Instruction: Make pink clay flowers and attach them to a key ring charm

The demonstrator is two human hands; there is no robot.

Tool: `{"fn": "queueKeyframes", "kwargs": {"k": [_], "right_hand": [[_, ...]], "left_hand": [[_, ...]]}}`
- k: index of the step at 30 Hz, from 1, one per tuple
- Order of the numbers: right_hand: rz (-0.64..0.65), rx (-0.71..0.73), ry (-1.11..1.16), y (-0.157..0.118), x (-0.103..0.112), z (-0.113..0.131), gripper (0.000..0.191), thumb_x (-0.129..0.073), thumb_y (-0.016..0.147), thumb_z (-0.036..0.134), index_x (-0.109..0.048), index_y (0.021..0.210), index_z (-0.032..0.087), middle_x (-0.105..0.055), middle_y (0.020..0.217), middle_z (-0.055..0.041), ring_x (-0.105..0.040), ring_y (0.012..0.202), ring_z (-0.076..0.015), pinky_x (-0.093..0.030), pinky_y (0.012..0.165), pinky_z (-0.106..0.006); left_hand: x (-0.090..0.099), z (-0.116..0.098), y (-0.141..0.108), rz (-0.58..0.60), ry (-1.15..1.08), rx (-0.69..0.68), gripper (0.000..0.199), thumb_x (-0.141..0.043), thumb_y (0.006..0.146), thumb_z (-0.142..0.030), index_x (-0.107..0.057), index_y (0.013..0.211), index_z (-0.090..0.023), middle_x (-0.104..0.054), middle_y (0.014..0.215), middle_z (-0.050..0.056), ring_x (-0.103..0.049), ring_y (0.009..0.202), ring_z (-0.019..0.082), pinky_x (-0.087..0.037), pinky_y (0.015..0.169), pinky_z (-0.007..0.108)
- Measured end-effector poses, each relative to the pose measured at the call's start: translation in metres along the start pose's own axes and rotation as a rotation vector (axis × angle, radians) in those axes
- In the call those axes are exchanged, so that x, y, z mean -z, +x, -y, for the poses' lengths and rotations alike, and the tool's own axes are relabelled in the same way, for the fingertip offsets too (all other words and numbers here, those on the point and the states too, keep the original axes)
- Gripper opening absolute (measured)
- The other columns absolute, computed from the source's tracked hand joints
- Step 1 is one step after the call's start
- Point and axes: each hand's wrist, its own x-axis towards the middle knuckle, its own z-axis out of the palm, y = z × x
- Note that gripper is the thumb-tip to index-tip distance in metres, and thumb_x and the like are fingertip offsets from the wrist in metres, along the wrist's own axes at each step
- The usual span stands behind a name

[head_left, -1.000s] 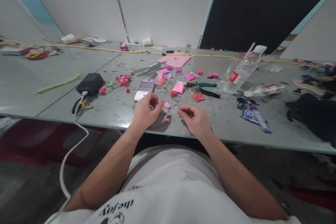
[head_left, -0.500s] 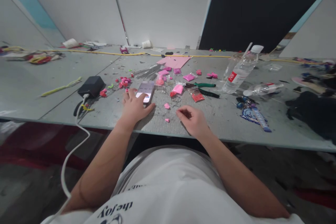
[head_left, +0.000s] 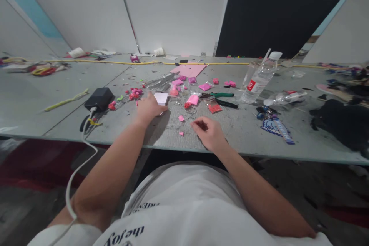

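Near the table's front edge point(head_left: 178, 148), right hand point(head_left: 210, 132) pinched together, left hand point(head_left: 147, 110) spread over phone point(head_left: 161, 98), two pink pieces point(head_left: 181, 118) between.

A grey table point(head_left: 248, 127) is spanning the middle of the frame. Left of centre, a black box point(head_left: 98, 99) and a phone point(head_left: 161, 98) are resting on it; at centre, small pink pieces point(head_left: 181, 118) are lying below green-handled pliers point(head_left: 222, 95) — right of centre, a clear bottle point(head_left: 262, 78) is standing.
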Motion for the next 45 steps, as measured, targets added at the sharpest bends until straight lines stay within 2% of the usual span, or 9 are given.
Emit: {"fn": "queueKeyframes", "kwargs": {"k": [5, 9, 13, 18, 24, 28, 31, 35, 45], "right_hand": [[0.014, -0.011, 0.028, 0.009, 0.001, 0.004, 0.015, -0.07, 0.091, 0.038, -0.074, 0.091, 0.023, -0.079, 0.084, -0.0043, -0.073, 0.074, -0.02, -0.058, 0.069, -0.034], [0.04, 0.028, 0.076, 0.04, 0.007, 0.024, 0.017, -0.071, 0.091, 0.036, -0.079, 0.1, 0.023, -0.08, 0.086, -0.0043, -0.073, 0.072, -0.0192, -0.059, 0.068, -0.035], [-0.001, 0.13, 0.241, 0.096, 0.0, 0.045, 0.023, -0.073, 0.096, 0.045, -0.076, 0.098, 0.023, -0.081, 0.09, -0.0052, -0.074, 0.074, -0.0184, -0.059, 0.062, -0.032], [-0.167, -0.109, 0.48, 0.142, -0.033, 0.042, 0.031, -0.065, 0.105, 0.051, -0.063, 0.091, 0.023, -0.08, 0.093, -0.0071, -0.076, 0.076, -0.0169, -0.062, 0.063, -0.029], [-0.093, -0.096, 0.558, 0.141, -0.056, 0.011, 0.035, -0.064, 0.104, 0.057, -0.062, 0.092, 0.025, -0.076, 0.099, -0.0052, -0.079, 0.091, -0.019, -0.07, 0.078, -0.034], [-0.084, -0.07, 0.588, 0.139, -0.052, 0.002, 0.04, -0.072, 0.097, 0.061, -0.062, 0.089, 0.024, -0.074, 0.094, -0.0035, -0.078, 0.089, -0.0192, -0.071, 0.08, -0.037], [-0.07, -0.058, 0.582, 0.138, -0.048, 0.002, 0.043, -0.077, 0.092, 0.064, -0.063, 0.088, 0.024, -0.074, 0.096, -0.004, -0.078, 0.09, -0.0196, -0.071, 0.082, -0.038], [-0.004, -0.035, 0.573, 0.131, -0.047, 0.008, 0.039, -0.079, 0.091, 0.06, -0.065, 0.089, 0.024, -0.074, 0.098, -0.0031, -0.077, 0.094, -0.0189, -0.07, 0.091, -0.039], [0.067, -0.012, 0.512, 0.122, -0.052, 0.011, 0.033, -0.091, 0.079, 0.045, -0.068, 0.083, 0.021, -0.078, 0.091, -0.0038, -0.074, 0.087, -0.0189, -0.069, 0.088, -0.04]], "left_hand": [[0.004, 0.004, -0.002, -0.071, -0.164, 0.081, 0.108, -0.09, 0.061, -0.044, -0.046, 0.15, -0.002, -0.064, 0.138, 0.037, -0.063, 0.132, 0.055, -0.054, 0.106, 0.059], [0.006, 0.001, -0.008, -0.277, -0.386, -0.072, 0.084, -0.085, 0.068, -0.036, -0.054, 0.142, -0.012, -0.065, 0.141, 0.026, -0.065, 0.131, 0.046, -0.054, 0.109, 0.055], [-0.002, -0.01, -0.015, -0.391, -0.606, -0.243, 0.09, -0.087, 0.07, -0.034, -0.046, 0.148, -0.015, -0.062, 0.145, 0.022, -0.063, 0.136, 0.039, -0.051, 0.115, 0.049], [-0.012, -0.015, -0.021, -0.378, -0.523, -0.338, 0.104, -0.09, 0.067, -0.033, -0.038, 0.156, -0.015, -0.058, 0.152, 0.025, -0.058, 0.143, 0.044, -0.047, 0.12, 0.055], [-0.015, -0.009, -0.017, -0.321, -0.459, -0.345, 0.103, -0.09, 0.069, -0.032, -0.038, 0.156, -0.014, -0.055, 0.155, 0.027, -0.055, 0.146, 0.046, -0.046, 0.12, 0.057], [-0.014, -0.005, -0.014, -0.313, -0.534, -0.435, 0.09, -0.087, 0.078, -0.049, -0.044, 0.15, -0.016, -0.062, 0.148, 0.025, -0.062, 0.139, 0.042, -0.049, 0.116, 0.053], [-0.01, -0.001, -0.01, -0.204, -0.703, -0.419, 0.069, -0.073, 0.09, -0.057, -0.049, 0.143, -0.019, -0.075, 0.122, 0.017, -0.075, 0.109, 0.033, -0.058, 0.098, 0.046], [-0.006, 0.003, -0.004, -0.032, -1.057, -0.278, 0.058, -0.068, 0.09, -0.065, -0.055, 0.13, -0.025, -0.074, 0.095, 0.007, -0.072, 0.074, 0.023, -0.057, 0.07, 0.036], [-0.004, 0.002, 0.01, -0.052, -1.278, -0.226, 0.046, -0.067, 0.089, -0.063, -0.07, 0.106, -0.02, -0.077, 0.103, 0.01, -0.075, 0.097, 0.029, -0.059, 0.08, 0.037]]}}
